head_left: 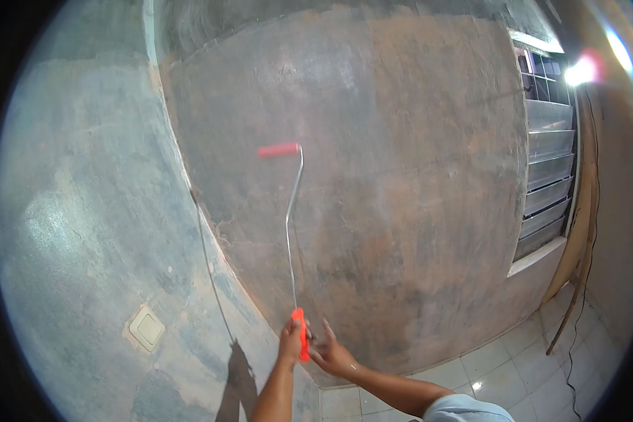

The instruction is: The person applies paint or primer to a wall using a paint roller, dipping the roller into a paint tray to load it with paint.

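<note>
A paint roller with a long bent metal rod and a pink sleeve (279,150) is raised against the grey-brown wall (401,197). My left hand (289,346) is closed around its orange handle (302,335). From the right, my right hand (334,357) meets the lower part of the same handle, its fingers curled against it and one digit sticking up. The sleeve lies roughly level, overlapping the upper left part of the wall, and looks slightly blurred.
On the left, a blue-grey wall (98,211) carries a white switch (147,328) and shadows of arm and roller. A louvred window (550,162) with a bright lamp (578,72) is at right. A wooden strip (570,316) and dark cable (574,352) reach the tiled floor (496,380).
</note>
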`<state>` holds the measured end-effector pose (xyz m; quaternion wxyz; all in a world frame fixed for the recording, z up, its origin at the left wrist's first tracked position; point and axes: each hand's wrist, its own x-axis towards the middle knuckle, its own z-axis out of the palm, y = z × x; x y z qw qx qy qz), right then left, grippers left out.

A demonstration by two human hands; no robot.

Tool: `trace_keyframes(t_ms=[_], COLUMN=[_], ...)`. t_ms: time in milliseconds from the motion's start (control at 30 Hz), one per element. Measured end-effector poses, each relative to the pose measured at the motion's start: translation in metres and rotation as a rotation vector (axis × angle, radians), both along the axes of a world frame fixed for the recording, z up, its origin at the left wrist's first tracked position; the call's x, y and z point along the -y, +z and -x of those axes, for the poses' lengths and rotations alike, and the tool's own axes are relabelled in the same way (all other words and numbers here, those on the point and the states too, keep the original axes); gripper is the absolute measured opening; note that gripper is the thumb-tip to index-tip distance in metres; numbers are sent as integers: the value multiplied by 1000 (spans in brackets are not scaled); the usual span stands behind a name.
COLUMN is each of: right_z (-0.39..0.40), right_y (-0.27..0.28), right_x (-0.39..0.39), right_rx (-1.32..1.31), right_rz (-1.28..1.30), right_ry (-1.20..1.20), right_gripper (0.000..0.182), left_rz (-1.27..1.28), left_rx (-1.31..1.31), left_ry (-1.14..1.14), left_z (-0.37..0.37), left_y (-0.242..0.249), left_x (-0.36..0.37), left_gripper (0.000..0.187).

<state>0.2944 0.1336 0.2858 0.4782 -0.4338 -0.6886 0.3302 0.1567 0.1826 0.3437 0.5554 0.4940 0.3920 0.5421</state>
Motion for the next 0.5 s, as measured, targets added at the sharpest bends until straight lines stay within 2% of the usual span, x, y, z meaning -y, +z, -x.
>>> trace_keyframes(t_ms=[67,100,133,167,233,300,333,400,500], right_z=[-48,-70,-97,-121,-145,-167,-171,-176,-176], right_y=[-39,-80,-107,-120,-104,-180,-176,-172,-210], right_x=[47,62,81,99,132,136,134,137,127], right_rx=[132,217,289,170,179,101,103,205,247], right_rz=[271,192,387,692,999,971,966,1007,914], right_ry=[-23,-102,-116,-96,-269,-344,-348,-308,-361], right_gripper=[104,101,104,103,86,97,97,98,96], left_rz=[-38,-49,-74,-99,-155,-369,-339,-412,-353], left_rx=[-41,-37,-36,-33,-111,-239,-119,-108,-165], left_ry=[-27,-30,-32,-33,10,144,-7,-54,-42], left_z=[-3,-8,-11,-14,-19,-27,-22,-26,-23], left_y=[-39,-34,-29,-22,58,156,190,252,210], left_x=[10,3,-1,-6,-40,-81,-116,-127,-109], left_gripper=[30,30,32,33,35,40,40,39,38])
